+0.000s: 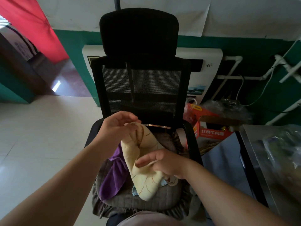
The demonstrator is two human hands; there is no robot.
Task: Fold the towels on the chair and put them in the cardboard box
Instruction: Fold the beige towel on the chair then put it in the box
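From the head camera I look down on a black mesh office chair [140, 82] with a headrest, its seat covered by a grey quilted cushion [138, 203]. Both of my arms reach in from the bottom of the view.

My left hand [117, 126] is raised above the seat, its fingers curled and pinching the upper end of a cream towel [145, 176] with thin brown line markings. My right hand [164, 162] sits lower and closer to me, thumb and fingers pinching an edge of the same towel near its middle. The towel hangs bunched between the two hands, and its lower end droops onto the cushion.

A purple towel [112, 178] lies crumpled on the left part of the seat, partly under the cream one. A small scrap of light blue cloth [134, 191] peeks out beneath the cream towel's lower end; I cannot tell what it is.

To the right of the chair, on the floor, stands an orange cardboard box [213, 128] with printed characters on its side and its top open. Clear plastic bags [228, 108] are piled behind it. A grey metal surface [260, 152] fills the right edge. A red curtain [35, 25] hangs at the upper left, above a pale tiled floor [40, 136].
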